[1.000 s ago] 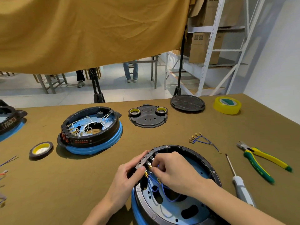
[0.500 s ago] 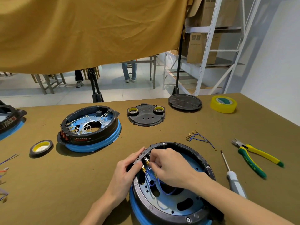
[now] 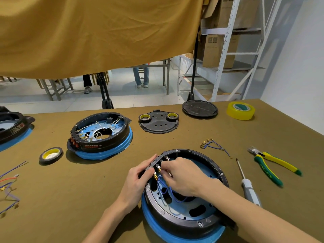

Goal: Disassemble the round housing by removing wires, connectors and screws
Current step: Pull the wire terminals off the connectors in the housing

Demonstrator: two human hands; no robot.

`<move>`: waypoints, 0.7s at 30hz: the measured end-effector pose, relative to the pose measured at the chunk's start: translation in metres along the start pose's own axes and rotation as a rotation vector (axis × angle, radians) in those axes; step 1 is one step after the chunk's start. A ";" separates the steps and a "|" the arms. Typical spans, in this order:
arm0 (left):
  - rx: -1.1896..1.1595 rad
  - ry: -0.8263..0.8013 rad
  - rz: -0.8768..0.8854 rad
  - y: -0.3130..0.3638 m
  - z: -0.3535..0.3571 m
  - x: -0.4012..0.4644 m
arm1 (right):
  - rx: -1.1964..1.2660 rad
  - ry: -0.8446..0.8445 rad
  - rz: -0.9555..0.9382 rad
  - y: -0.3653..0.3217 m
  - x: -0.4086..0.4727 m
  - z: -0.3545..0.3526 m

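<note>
The round black housing on its blue rim (image 3: 184,199) sat at the table's near edge. The left hand (image 3: 138,179) gripped its left wall while the right hand (image 3: 184,176) pinched at the brass-tipped blue wires (image 3: 166,189), apparently unplugging connectors. Next likely called for a straight pull. The right fingertips hid the exact terminal.

Housing: round black plastic housing on a blue base (image 3: 184,218), near table edge.
Left hand (image 3: 138,179): grips the housing's outer rim at the terminal block.
Right hand (image 3: 182,174): fingertips pinch at brass connectors inside the rim; thin blue wires (image 3: 168,192) loop beneath.
Right side: grey-handled screwdriver (image 3: 247,185), green-yellow pliers (image 3: 273,165).
</note>
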State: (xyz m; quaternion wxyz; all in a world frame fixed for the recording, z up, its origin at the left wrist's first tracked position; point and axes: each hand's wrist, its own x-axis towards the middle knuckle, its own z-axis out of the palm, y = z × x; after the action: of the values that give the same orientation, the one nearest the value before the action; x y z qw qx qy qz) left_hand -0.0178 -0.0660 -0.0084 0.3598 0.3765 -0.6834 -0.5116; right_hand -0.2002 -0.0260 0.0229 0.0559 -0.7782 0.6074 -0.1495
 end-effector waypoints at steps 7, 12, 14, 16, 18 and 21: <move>0.024 0.004 0.003 0.003 0.000 -0.003 | 0.096 -0.005 0.012 -0.002 0.001 -0.005; 0.043 0.003 -0.008 0.002 0.001 -0.005 | 0.100 0.006 0.034 -0.001 0.001 -0.001; 0.048 0.006 -0.005 0.001 0.001 -0.005 | 0.133 0.030 0.060 0.000 0.001 -0.001; 0.049 0.004 -0.006 0.000 0.002 -0.005 | 0.145 0.055 0.061 0.002 0.000 0.000; 0.040 0.004 -0.002 -0.001 0.003 -0.004 | 0.138 0.065 0.030 0.002 -0.001 0.000; 0.028 0.009 0.006 -0.002 0.003 -0.003 | 0.155 0.082 -0.033 0.001 -0.002 0.001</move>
State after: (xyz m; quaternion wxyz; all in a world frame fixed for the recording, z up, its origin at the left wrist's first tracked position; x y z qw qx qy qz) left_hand -0.0182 -0.0624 -0.0117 0.3593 0.3817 -0.6900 -0.4991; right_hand -0.2015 -0.0244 0.0216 0.0882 -0.7747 0.5830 -0.2287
